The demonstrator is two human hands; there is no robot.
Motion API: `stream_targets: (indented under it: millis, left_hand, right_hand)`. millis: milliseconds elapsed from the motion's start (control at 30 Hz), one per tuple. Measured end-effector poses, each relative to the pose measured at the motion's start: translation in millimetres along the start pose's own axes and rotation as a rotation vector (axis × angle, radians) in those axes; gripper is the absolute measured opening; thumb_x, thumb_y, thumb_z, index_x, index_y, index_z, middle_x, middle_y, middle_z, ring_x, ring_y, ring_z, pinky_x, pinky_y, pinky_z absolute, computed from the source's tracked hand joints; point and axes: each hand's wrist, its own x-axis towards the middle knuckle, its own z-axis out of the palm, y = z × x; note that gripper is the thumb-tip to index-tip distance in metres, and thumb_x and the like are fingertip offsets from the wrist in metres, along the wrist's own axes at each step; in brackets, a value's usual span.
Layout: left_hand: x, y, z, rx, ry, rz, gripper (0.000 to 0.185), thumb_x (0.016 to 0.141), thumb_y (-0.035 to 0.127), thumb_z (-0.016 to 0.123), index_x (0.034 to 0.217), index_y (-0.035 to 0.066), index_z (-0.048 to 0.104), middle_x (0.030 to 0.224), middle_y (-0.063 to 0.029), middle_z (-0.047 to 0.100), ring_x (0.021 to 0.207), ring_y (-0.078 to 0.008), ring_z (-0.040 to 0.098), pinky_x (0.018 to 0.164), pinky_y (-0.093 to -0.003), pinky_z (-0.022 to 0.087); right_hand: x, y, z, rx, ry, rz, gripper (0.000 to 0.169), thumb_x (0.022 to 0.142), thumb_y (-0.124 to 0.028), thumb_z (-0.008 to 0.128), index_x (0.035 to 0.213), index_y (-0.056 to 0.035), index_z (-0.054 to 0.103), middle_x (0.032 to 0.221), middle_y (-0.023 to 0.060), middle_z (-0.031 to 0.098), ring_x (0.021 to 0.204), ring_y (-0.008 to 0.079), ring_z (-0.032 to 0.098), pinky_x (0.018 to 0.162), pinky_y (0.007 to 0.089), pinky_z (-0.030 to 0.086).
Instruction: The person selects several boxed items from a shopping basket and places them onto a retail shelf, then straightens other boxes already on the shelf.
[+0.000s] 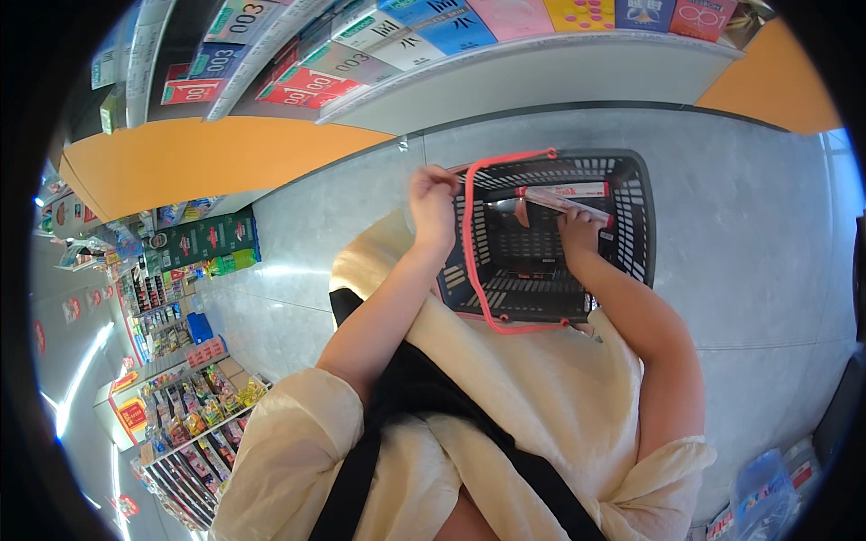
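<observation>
A dark plastic shopping basket (639, 203) with a pinkish-red handle (471, 230) rests low in front of me. My right hand (580, 233) reaches inside, its fingers at the end of a white-and-red long box (565, 201); whether they grip it cannot be told. A second white-and-red long box (587, 190) lies beside it against the basket's far part. My left hand (435, 193) is bent at the basket's left side, slightly blurred, its fingers near the rim; its hold cannot be made out. A small dark box (532, 274) lies at the bottom of the basket.
Store shelves with small colourful boxes (450, 30) run along the top, above an orange panel (237, 155). Snack racks (196, 412) and a green carton (210, 240) stand at the left. Grey floor tiles (724, 237) surround the basket. Plastic-wrapped goods (764, 494) are at lower right.
</observation>
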Motion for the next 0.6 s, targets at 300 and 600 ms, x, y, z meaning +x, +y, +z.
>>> stream_targets:
  millis: [300,600]
  left_hand:
    - [-6,-90,32,1.188,-0.447,0.090,0.053,0.071,0.015,0.062,0.117,-0.004,0.045,0.118,-0.0258,0.051,0.108,-0.0410,0.051,0.093,-0.0454,0.043]
    - [-14,-93,35,1.273,-0.834,-0.167,0.039,0.079,0.017,0.058,0.114,0.000,0.051,0.119,-0.0225,0.051,0.114,-0.0380,0.048,0.093,-0.0447,0.043]
  right_hand:
    - [9,-19,-15,0.824,-0.433,-0.768,0.053,0.066,-0.043,0.069,0.105,-0.0077,0.065,0.102,0.0198,0.065,0.097,0.0320,0.062,0.085,0.0404,0.048]
    - [-2,-21,-31,0.355,-0.381,-0.640,0.054,0.069,-0.037,0.070,0.111,-0.0060,0.057,0.096,0.0200,0.065,0.094,0.0337,0.062,0.080,0.0421,0.051]
